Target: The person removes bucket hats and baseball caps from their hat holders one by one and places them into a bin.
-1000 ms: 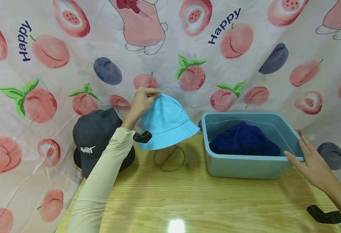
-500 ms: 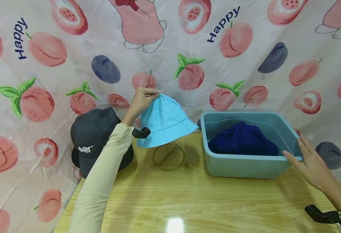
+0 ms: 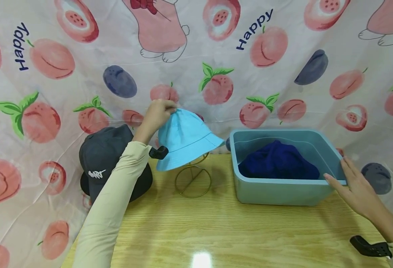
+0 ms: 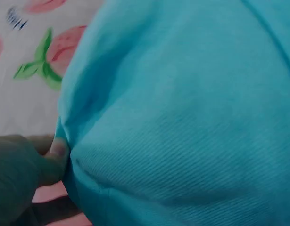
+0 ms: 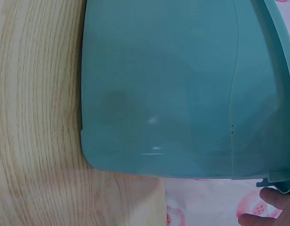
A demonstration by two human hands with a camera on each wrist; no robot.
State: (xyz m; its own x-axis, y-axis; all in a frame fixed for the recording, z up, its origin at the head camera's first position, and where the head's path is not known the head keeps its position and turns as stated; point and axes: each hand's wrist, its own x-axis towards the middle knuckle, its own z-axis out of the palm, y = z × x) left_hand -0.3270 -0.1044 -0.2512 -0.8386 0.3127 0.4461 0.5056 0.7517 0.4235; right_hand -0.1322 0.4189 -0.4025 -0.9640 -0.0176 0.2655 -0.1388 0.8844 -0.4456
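Observation:
My left hand [image 3: 158,113] pinches a light blue bucket hat [image 3: 187,137] by the top of its crown. The hat hangs tilted, brim down, over a gold wire hat stand [image 3: 193,182]; part of the stand is hidden behind it. In the left wrist view, thumb and fingers bunch the blue cloth [image 4: 182,117]. My right hand [image 3: 358,190] rests with fairly straight fingers on the right end of a blue-green plastic bin [image 3: 283,191]. A dark blue cloth item [image 3: 278,162] lies crumpled inside the bin; its kind is unclear.
Black caps [image 3: 105,156], apparently more than one, sit at the left, partly behind my left forearm. The wooden table [image 3: 216,230] ends against a hanging cloth [image 3: 196,48] printed with peaches, which covers the background.
The bucket hat has shifted slightly left in my left hand, and an upper ring of the wire stand now shows under its brim. My right hand stays at the bin.

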